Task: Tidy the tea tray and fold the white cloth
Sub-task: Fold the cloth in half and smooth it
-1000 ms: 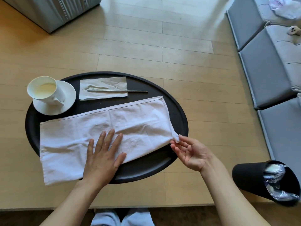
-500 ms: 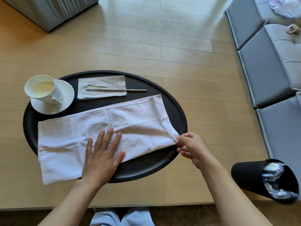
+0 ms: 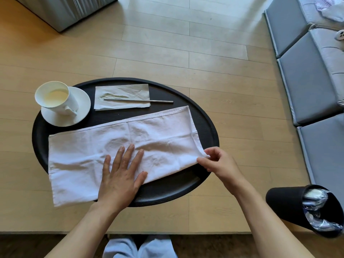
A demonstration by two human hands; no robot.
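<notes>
A long white cloth (image 3: 89, 151), folded into a strip, lies across the round black tray (image 3: 208, 125) and hangs over its near left rim. My left hand (image 3: 122, 175) rests flat on the cloth's middle, fingers spread. My right hand (image 3: 217, 161) pinches the cloth's near right corner between thumb and fingers. At the tray's far left a white cup (image 3: 55, 98) with pale liquid stands on a white saucer (image 3: 81, 112). A grey napkin (image 3: 122, 96) lies at the back with a thin metal stick (image 3: 160, 101) across it.
The tray sits over a light wood floor (image 3: 167, 43). A black bin (image 3: 286, 205) holding crumpled clear wrap stands at the near right. Grey seat cushions (image 3: 305, 75) run along the right edge. A grey cabinet (image 3: 61, 10) is at the far left.
My right hand went from open beside the cloth's near right corner to pinching it, and the right edge has curled up slightly. My left hand stayed flat on the cloth.
</notes>
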